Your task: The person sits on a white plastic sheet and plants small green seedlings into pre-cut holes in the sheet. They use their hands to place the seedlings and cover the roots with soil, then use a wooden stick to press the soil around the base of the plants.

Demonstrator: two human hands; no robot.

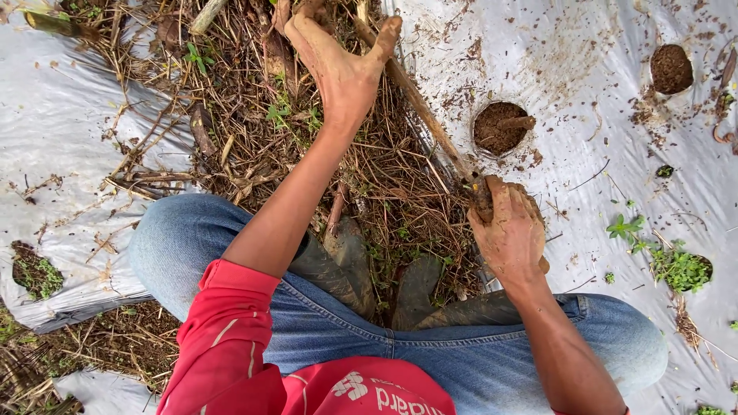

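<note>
Outdoor farm plot, a cultivated field with raised beds. Beds covered in silver-grey plastic mulch sheet (553, 54), spattered with soil. Round planting holes (500, 127) punched through the sheet show dark earth; a second hole (671, 68) sits further along. Between the covered beds runs a furrow of dry straw and stalks (254, 131) with small green weeds (676, 267) sprouting at the edges and through one opening. Muddy rubber boots (346, 261) planted in the furrow; hands caked in wet earth.
</note>
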